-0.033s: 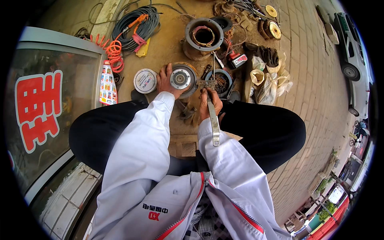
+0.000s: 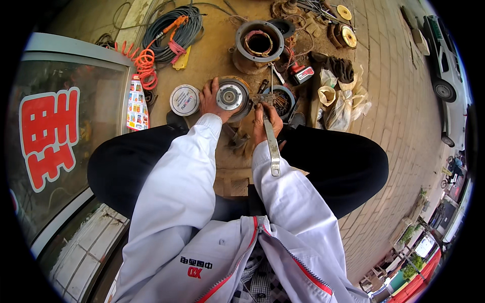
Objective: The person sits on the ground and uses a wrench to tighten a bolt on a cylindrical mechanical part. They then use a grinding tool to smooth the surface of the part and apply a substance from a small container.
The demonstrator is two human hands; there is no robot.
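Observation:
My left hand (image 2: 210, 100) lies spread along the left side of a round metal motor part (image 2: 231, 96), which has a bright ring and a bearing-like centre. My right hand (image 2: 266, 122) is closed around a metal tool with a long flat bar handle (image 2: 274, 151) and a rusty block-shaped head (image 2: 262, 98). The handle points back over my right forearm. That head sits at the right edge of the round part; whether they touch, I cannot tell. Left of my left hand stands a round white-lidded tub (image 2: 185, 100). Beyond the tool head is a bowl of bolts (image 2: 283, 101).
A hollow motor housing (image 2: 257, 48) stands ahead. Nearby lie a red cordless power tool (image 2: 302, 73), dark gloves (image 2: 339, 68), plastic bags (image 2: 343, 108) and coiled black cable (image 2: 172, 35). A glass door (image 2: 70, 121) is at the left; a parked car (image 2: 447, 86) stands far right.
My right hand and the tool have shifted slightly forward, the handle's end tilting a little. The left hand stays on the round motor part.

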